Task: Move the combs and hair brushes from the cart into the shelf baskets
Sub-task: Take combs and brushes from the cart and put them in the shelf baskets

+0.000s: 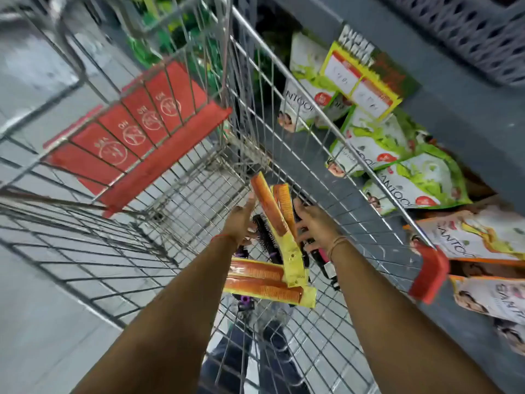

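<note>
Both my arms reach down into the wire cart (284, 115), centre of the frame. My left hand (240, 220) sits just left of an upright pack of orange combs (279, 220) in yellow backing, fingers spread and touching its left edge; that grip is loose, not closed round anything. My right hand (314, 223) is just right of the same pack, fingers curled toward it and over a dark brush handle (319, 253) beneath; whether this grip has closed on the pack or on the handle I cannot tell, as the fingers hide the contact.

A black bristled hair brush (262, 233) lies between my hands, partly behind the upright pack. A second pack of orange combs (268, 281) lies flat on the cart floor, lower centre, its corner under the upright pack. A purple item shows beneath it, too hidden to identify.

The red child-seat flap (136, 135) hangs at upper left. Green-and-white sachets (397, 155) fill the shelf at right. A grey perforated basket (466, 32) sits at upper right, well apart from my hands.
</note>
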`<state>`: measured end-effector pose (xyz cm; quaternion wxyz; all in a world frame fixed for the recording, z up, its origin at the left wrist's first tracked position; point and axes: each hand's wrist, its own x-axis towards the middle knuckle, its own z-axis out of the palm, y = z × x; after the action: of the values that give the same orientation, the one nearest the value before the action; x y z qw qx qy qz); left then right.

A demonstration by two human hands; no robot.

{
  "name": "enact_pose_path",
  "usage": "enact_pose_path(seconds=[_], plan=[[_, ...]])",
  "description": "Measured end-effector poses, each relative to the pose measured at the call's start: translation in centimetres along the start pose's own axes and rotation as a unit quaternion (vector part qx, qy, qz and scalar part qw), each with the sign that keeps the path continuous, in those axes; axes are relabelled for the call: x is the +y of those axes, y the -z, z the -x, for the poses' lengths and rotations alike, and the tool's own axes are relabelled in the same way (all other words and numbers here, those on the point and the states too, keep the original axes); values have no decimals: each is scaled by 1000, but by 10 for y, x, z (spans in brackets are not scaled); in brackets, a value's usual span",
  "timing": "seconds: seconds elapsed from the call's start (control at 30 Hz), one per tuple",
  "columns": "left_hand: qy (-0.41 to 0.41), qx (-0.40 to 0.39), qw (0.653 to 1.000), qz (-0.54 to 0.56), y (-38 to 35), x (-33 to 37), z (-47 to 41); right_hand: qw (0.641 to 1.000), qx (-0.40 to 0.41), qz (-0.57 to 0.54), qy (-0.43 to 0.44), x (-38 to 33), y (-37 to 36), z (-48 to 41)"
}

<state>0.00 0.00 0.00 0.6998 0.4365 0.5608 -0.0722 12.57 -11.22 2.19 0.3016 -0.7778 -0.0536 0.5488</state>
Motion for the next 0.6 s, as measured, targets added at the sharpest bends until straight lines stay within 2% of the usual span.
enact_pose_path(seconds=[0.07, 0.17, 0.23, 0.3, 0.4, 0.5, 0.6], plan=[[9, 7, 999, -40, -9, -4, -17, 997, 62, 41, 22, 12, -2, -21], [32, -2, 997, -65, -35, -16, -38, 977, 113, 181, 21, 40, -7, -48], [8, 81, 981, -178, -56, -24, -43, 959, 135, 246, 23, 52, -13, -56], [-15, 155, 948, -277, -72, -28, -37, 942, 172, 286, 29, 59, -23, -58], [-24, 186, 942, -277, -84, -33, -34, 957, 194, 212, 30, 62, -33, -60], [-12, 199, 959, -199, -80, -34, -37, 983, 154, 101, 19, 62, -40, -61], [-37, 211, 971, -103, -74, -35, -32, 992, 122, -18, 7, 60, -51, -56]])
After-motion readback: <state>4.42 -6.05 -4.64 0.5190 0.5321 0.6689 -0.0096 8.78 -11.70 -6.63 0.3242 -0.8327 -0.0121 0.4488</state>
